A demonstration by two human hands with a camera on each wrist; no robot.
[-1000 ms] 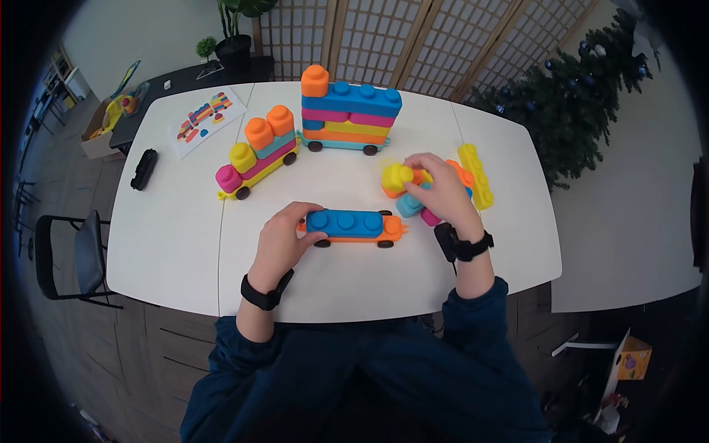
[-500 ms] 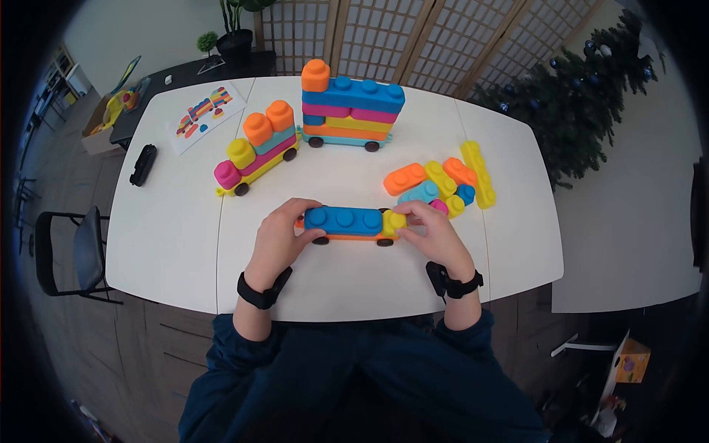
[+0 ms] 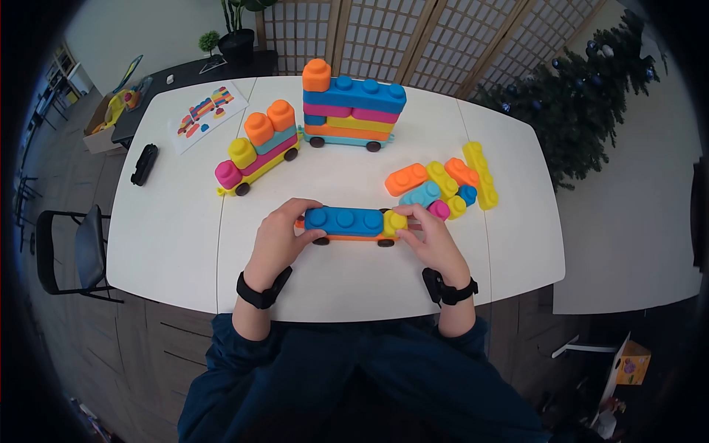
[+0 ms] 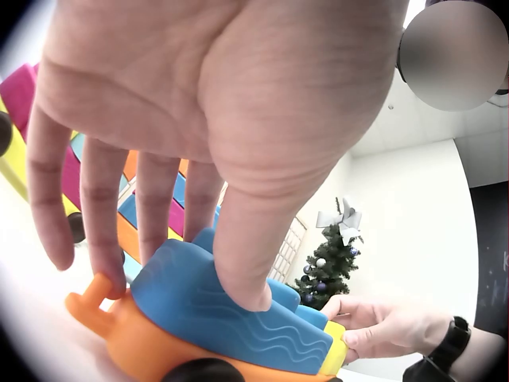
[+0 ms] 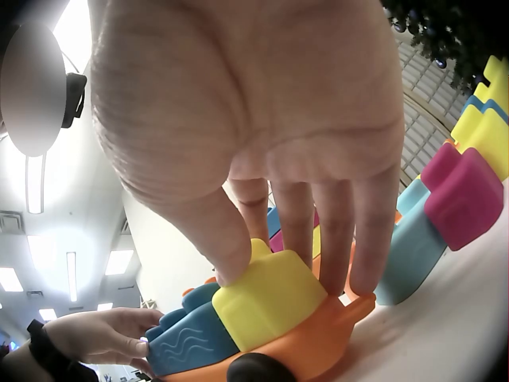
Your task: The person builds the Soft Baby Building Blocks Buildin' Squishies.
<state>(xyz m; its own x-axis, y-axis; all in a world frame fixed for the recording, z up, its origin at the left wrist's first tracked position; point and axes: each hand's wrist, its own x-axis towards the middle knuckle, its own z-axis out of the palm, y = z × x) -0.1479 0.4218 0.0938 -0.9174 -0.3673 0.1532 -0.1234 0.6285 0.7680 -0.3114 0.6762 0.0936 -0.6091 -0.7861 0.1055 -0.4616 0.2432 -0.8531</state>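
Orange wheeled base [image 5: 310,346] is lying lengthwise on the white counter [image 3: 354,284], directly between the person's two hands. Blue block [image 3: 345,221] is covering most of its top; small yellow block [image 5: 266,298] is sitting at the right end, beside the blue one.

Left hand [image 3: 275,240]: gripping the left end of the blue block. Thumb is pressing on the near side wall, index finger is reaching round the far side; the other fingers are hanging spread apart, near the orange hitch [image 4: 91,310].

Right hand [image 3: 439,244]: pinching the yellow block. Thumb is touching its near upper edge, the opposite fingers are lying along the far side, slightly parted. The block is resting below the palm, between thumb and fingers.

Surroundings: a low wheeled car [image 3: 258,166] with pink, teal, yellow and orange blocks is standing beyond the left hand. A taller stacked car [image 3: 351,111] is standing behind the base. Loose blocks [image 3: 421,193] are lying in a cluster beyond the right hand, with a long yellow strip [image 3: 481,176] lying at the cluster's right side. A picture sheet [image 3: 208,116] and a black object [image 3: 145,165] are resting at far left.
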